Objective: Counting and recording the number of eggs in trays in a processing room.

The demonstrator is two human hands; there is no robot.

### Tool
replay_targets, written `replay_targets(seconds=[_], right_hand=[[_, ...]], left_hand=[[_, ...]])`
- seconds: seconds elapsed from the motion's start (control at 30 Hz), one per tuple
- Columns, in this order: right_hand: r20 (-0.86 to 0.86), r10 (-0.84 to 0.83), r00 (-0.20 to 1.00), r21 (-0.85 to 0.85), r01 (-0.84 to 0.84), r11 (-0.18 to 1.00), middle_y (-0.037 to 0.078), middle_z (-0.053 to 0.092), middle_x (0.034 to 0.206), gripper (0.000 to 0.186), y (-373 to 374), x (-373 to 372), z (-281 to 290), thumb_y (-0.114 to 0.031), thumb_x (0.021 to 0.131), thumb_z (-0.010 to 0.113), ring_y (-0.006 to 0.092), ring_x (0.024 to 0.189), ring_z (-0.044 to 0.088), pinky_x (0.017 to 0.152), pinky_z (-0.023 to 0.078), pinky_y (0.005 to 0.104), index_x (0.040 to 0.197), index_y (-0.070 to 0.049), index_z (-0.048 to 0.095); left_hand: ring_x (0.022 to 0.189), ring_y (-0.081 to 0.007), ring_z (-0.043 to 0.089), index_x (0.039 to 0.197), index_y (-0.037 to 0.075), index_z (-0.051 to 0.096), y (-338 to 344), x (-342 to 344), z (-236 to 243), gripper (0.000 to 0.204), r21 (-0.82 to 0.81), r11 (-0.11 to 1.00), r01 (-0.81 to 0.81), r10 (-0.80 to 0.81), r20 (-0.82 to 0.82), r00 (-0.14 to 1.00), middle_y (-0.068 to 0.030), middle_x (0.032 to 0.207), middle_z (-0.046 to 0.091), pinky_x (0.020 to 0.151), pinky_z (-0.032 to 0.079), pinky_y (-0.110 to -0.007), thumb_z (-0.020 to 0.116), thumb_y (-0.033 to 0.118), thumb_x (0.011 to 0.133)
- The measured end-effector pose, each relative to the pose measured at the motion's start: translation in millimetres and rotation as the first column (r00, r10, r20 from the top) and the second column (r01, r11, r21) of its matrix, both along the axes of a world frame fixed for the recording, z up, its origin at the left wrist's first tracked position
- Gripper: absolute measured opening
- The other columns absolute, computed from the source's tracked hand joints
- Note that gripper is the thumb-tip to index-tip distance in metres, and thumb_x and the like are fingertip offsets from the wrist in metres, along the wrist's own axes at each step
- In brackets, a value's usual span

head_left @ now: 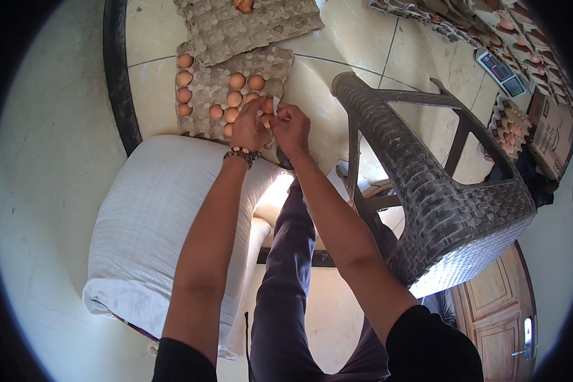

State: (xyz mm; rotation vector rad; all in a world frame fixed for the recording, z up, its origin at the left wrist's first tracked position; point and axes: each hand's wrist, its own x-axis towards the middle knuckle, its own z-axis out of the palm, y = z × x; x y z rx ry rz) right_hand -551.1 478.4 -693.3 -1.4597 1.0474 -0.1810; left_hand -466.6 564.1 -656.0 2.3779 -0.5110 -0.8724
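Observation:
My left hand (pixel 249 127), a beaded bracelet at its wrist, curls over the near right of an egg tray (pixel 207 79) holding several brown eggs (pixel 237 80), among the eggs there; what its fingers hold is partly hidden. Right beside it, my right hand (pixel 293 127) pinches a small white piece (pixel 275 105), perhaps paper, next to an egg. Another cardboard tray (pixel 254 32) overlaps the back of the first, with one brown thing on it.
A white sack (pixel 146 216) lies at left, a dark woven plastic stool (pixel 433 210) at right. Beyond are a scale (pixel 500 73), another egg tray (pixel 500 127), a carton (pixel 551 137) and stacked trays (pixel 519 38). A wooden door (pixel 490 305) is at lower right.

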Motion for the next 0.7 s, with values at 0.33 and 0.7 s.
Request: replay_targets(seconds=[0.33,0.7], right_hand=[[-0.068,0.020,0.997,0.025,-0.018,1.000,0.017,0.067,0.080,0.020,-7,-4,-2,-0.007,0.067,0.075,0.0288,0.069,0.066,0.065,0.053,0.0378,0.067,0.001,0.057],[-0.349,-0.189,0.918,-0.247,0.104,0.963,0.014,0.060,0.085,0.015,-8,-44,9,-0.005,0.073,0.066,0.0316,0.071,0.061,0.064,0.049,0.0446,0.086,-0.004,0.057]], left_hand=[[0.095,-0.0277,0.069,0.128,0.009,0.060,-1,4,-43,0.056,0.017,0.987,0.162,-0.163,0.016,0.987,-0.0124,0.116,0.061,0.083,0.059,-0.035,0.073,0.000,0.075],[0.098,-0.0381,0.063,0.112,0.007,0.061,-17,-1,-43,0.038,0.140,0.970,0.198,-0.206,0.045,0.977,-0.0174,0.113,0.058,0.081,0.054,-0.045,0.069,0.001,0.075]])
